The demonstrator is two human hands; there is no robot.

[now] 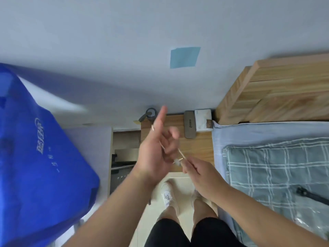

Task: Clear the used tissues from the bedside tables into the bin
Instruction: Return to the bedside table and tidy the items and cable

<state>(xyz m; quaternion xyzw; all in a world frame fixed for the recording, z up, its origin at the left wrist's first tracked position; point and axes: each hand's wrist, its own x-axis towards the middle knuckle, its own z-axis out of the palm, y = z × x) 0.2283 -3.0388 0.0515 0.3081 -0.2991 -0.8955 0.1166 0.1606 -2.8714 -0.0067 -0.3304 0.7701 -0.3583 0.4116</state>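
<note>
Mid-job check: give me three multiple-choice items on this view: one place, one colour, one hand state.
1. Where is the white tissue pack?
A. At the bedside table's far edge, beside the dark case.
B. On the pillow.
C. On the floor.

2. What colour is the big bag?
A. Red.
B. Blue.
C. Black.

3. What is the right hand doing?
A. Lying flat on the table.
B. Hanging idle.
C. Pinching a thin stick.

Answers: 1 A, it lies right of the case at the far edge; 2 B, its fabric is plainly blue; 3 C, its fingers close on the stick.
</note>
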